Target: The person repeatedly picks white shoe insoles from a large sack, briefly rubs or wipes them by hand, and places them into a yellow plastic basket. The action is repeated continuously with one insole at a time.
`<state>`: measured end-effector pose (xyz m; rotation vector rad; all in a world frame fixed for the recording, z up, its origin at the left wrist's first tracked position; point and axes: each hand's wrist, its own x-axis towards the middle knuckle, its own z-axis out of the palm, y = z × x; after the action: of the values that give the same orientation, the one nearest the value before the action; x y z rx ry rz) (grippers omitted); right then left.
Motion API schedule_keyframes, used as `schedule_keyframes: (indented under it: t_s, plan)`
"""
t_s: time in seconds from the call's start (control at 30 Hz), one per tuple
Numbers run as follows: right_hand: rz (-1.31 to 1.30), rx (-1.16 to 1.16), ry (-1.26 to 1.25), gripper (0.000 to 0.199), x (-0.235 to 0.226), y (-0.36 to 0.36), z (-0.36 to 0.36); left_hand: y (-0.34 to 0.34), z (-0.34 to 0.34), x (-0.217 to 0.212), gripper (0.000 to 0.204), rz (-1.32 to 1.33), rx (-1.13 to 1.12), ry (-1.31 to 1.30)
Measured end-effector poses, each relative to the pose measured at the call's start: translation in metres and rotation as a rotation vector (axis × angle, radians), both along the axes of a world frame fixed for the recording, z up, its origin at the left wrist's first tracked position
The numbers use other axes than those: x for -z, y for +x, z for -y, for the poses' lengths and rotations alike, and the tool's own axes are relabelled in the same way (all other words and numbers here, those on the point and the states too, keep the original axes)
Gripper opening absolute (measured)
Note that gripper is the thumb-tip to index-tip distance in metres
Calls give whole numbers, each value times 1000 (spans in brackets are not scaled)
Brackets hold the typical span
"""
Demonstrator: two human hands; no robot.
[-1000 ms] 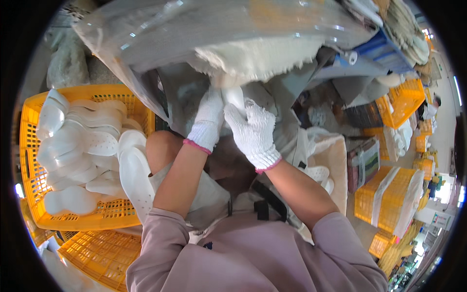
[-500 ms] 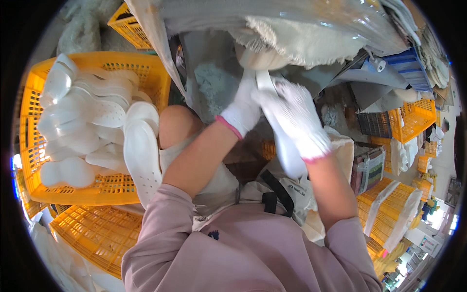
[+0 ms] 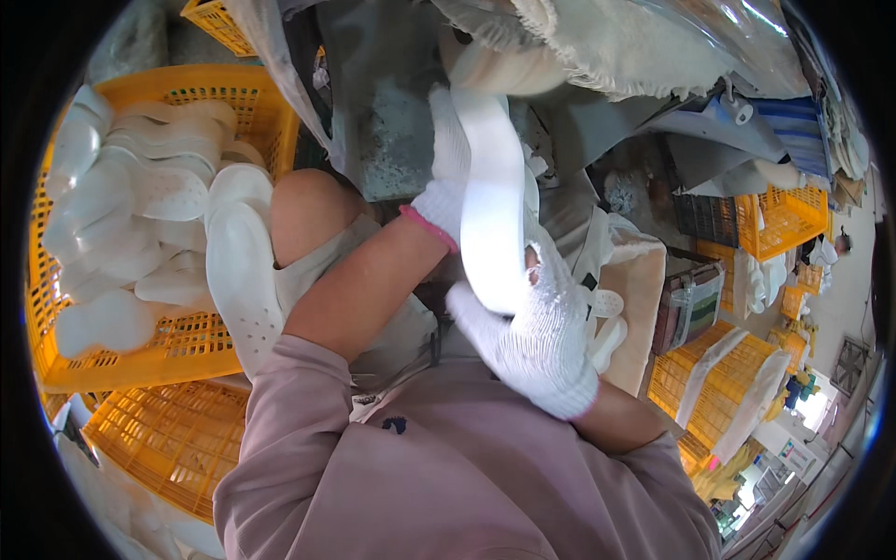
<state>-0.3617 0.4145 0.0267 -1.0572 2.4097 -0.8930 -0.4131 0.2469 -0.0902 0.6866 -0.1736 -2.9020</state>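
A long white shoe insole (image 3: 493,201) is held upright between my two gloved hands, its far end close under a round pale wheel (image 3: 509,70) whose surface looks smeared. I cannot tell whether the two touch. My left hand (image 3: 448,163) lies along the insole's left side near the far end, its thumb hidden behind the insole. Around the near end, my right hand (image 3: 537,341) is closed, thumb at the left and fingers at the right edge. That white knit glove has a hole showing skin.
At left, a yellow basket (image 3: 159,373) holds many white insoles (image 3: 173,191); a long insole (image 3: 245,280) leans by my knee. Frayed cloth (image 3: 644,56) hangs over the wheel. A cream-lined container (image 3: 644,317) with white pieces stands at right, beside yellow crates (image 3: 709,383).
My right hand has drawn down towards my body and now grips the insole's near end. More of the insole's broad face shows. My left hand stays near the wheel, and the whole view has shifted slightly.
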Motion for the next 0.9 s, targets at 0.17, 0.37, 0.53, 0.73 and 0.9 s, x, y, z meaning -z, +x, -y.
schedule_keyframes:
  t_s: [0.17, 0.37, 0.53, 0.73, 0.9]
  plan:
    - [-271, 72, -62, 40, 5, -50, 58, -35, 29, 39, 92, -113, 1, 86]
    - [-201, 147, -133, 43, -7, -68, 72, -49, 51, 76, 66, -222, -47, 225]
    - [-433, 156, -296, 41, 35, -70, 74, -23, 23, 56, 42, -340, -90, -528]
    - [-72, 157, -311, 39, 8, -83, 88, -8, 10, 16, 53, -18, -239, -441]
    - [97, 73, 28, 37, -27, -36, 40, -21, 26, 1, 54, 59, -60, 71]
